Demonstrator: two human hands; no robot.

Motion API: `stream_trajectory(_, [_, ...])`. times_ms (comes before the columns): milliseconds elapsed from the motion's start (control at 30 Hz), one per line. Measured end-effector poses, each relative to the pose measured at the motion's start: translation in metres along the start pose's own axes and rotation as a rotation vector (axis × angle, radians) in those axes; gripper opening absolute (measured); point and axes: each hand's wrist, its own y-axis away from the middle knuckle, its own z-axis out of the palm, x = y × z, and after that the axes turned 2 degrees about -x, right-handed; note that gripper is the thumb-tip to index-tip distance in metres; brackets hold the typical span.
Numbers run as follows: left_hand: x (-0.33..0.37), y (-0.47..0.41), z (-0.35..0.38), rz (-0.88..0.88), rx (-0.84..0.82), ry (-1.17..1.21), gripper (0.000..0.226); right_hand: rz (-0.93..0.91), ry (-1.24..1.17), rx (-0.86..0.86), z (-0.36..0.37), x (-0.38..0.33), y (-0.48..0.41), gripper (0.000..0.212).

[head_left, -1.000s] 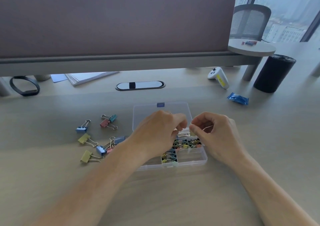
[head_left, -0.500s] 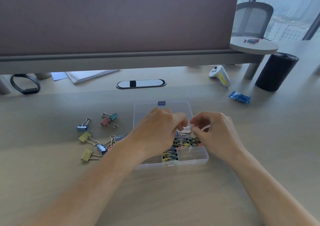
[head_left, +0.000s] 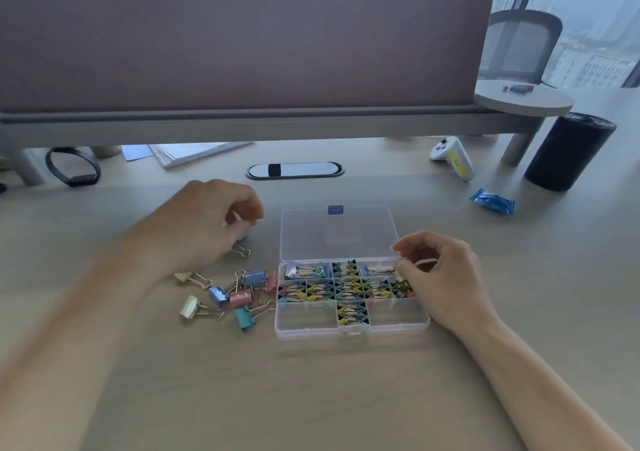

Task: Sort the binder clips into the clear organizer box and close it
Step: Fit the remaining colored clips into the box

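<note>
**A:** so what are the hands doing?

**B:** right hand (head_left: 440, 274) has its fingertips pinched on a pale yellow clip (head_left: 400, 274), right at the box's back-right compartment. Left hand (head_left: 204, 222) is curled over a loose clip (head_left: 241, 250) on the table (head_left: 311, 398), left of the lid. It's too blurry to tell if it's actually got hold of it.

**A:** and the box?

**B:** clear box (head_left: 351, 333) sits between the two hands, with the lid (head_left: 337, 232) flipped open and lying flat behind it. Back and middle rows are stuffed with small clips, plus some in the front middle slot. A bunch of bigger clips (head_left: 239, 298) lies just beside its left wall: blue, pink, teal, yellow.
</note>
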Motion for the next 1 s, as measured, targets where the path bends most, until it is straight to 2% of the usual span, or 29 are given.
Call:
stream_trajectory(167, [-0.027, 0.0, 0.009, -0.143, -0.108, -0.148, 0.024, -0.013, -0.033, 0.016, 0.002, 0.001, 0.001, 0.026])
stream_trajectory(333, [-0.03, -0.003, 0.017, -0.135, -0.182, -0.203, 0.033, -0.016, -0.049, 0.006, 0.003, 0.003, 0.001, 0.026])
stream_trajectory(467, [-0.03, -0.002, 0.016, -0.087, -0.207, -0.192, 0.027, -0.035, -0.046, 0.008, 0.003, 0.003, 0.002, 0.027])
stream_trajectory(700, [-0.022, 0.002, 0.003, -0.109, -0.28, -0.161, 0.023, -0.014, -0.07, 0.025, 0.005, 0.004, 0.001, 0.027])
stream_trajectory(733, [-0.018, 0.003, -0.002, -0.102, -0.267, -0.15, 0.022, -0.013, -0.075, 0.038, 0.004, 0.003, 0.002, 0.026])
stream_trajectory(800, [0.001, 0.006, -0.014, -0.052, -0.14, -0.066, 0.021, -0.042, -0.064, 0.109, 0.0, -0.001, 0.003, 0.021])
stream_trajectory(867, [0.036, 0.01, -0.017, 0.056, 0.021, 0.157, 0.018, -0.121, -0.073, 0.177, -0.006, -0.011, 0.003, 0.006])
stream_trajectory(900, [0.056, 0.013, -0.013, 0.122, 0.054, 0.258, 0.018, -0.172, -0.113, 0.17, -0.008, -0.019, 0.005, 0.007])
stream_trajectory(933, [0.074, 0.015, -0.006, 0.182, 0.053, 0.317, 0.017, -0.207, -0.195, 0.132, -0.009, -0.026, 0.006, 0.018])
stream_trajectory(1000, [0.097, 0.015, 0.017, 0.251, 0.023, 0.326, 0.016, -0.19, -0.386, 0.018, -0.011, -0.038, 0.01, 0.031])
